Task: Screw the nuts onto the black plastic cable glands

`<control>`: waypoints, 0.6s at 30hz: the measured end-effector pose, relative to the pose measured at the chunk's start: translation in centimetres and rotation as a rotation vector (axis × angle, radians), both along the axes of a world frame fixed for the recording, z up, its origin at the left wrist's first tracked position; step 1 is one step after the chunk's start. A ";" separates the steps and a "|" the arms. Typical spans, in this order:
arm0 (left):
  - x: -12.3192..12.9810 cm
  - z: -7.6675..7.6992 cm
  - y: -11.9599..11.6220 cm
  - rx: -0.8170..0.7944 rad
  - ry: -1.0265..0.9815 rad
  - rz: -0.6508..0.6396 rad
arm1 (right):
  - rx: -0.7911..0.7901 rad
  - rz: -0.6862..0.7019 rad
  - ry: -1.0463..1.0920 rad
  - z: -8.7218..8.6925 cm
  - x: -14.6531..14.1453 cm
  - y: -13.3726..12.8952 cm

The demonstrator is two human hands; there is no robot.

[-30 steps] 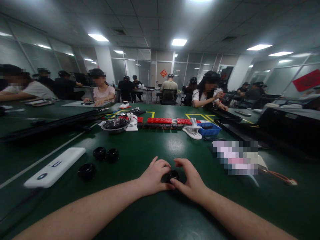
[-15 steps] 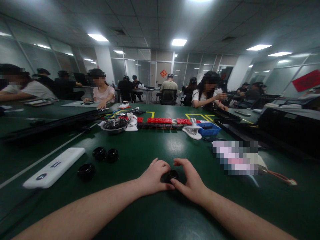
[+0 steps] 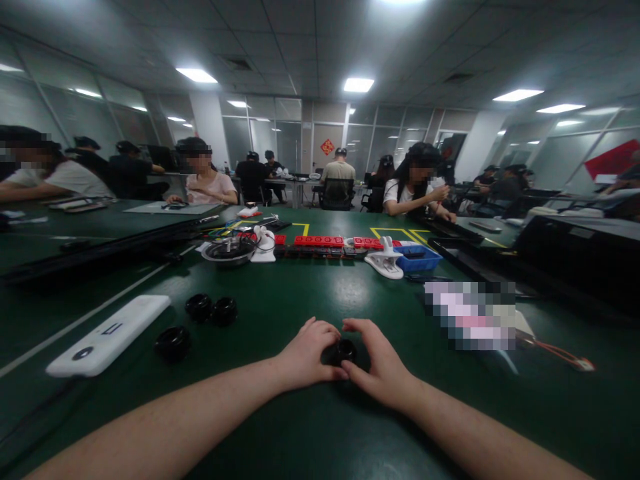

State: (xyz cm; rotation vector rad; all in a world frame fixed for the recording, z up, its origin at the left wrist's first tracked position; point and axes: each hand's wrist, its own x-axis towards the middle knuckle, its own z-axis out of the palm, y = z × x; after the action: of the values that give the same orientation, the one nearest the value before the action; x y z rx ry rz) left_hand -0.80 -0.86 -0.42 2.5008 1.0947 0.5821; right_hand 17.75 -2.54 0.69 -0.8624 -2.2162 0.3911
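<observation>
A small glossy black ring-shaped piece (image 3: 346, 349), with a hole in its top, sits on the green table between my hands. My left hand (image 3: 311, 352) curls around its left side, thumb in front and fingers behind. From the right, my right hand (image 3: 379, 360) closes on it, thumb tip at the front and index finger arched over the back. Their tips nearly meet those of my left hand. To the left lie three similar black pieces: one (image 3: 199, 307) beside another (image 3: 224, 311), and a third (image 3: 173, 343) nearer me.
A white oblong device (image 3: 110, 337) with a cable lies at the left. Ahead are a metal bowl (image 3: 229, 252), white clamps (image 3: 386, 259), a red power strip (image 3: 320, 241) and a blue tray (image 3: 419, 259). Black panels flank both sides; other people sit across the table.
My right hand has shifted slightly left and closed in on the black piece. My left hand stays in place. A person across the table has drawn one arm back.
</observation>
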 end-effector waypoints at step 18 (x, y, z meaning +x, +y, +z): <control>0.2 0.4 -0.1 -0.007 -0.010 0.006 | -0.024 -0.063 -0.035 0.1 -0.2 0.0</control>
State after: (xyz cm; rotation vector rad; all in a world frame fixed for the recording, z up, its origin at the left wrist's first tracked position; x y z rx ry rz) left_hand -0.65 -1.00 -0.06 2.4868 1.0996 0.5908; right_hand 17.58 -2.52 0.81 -0.9559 -2.2143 0.3763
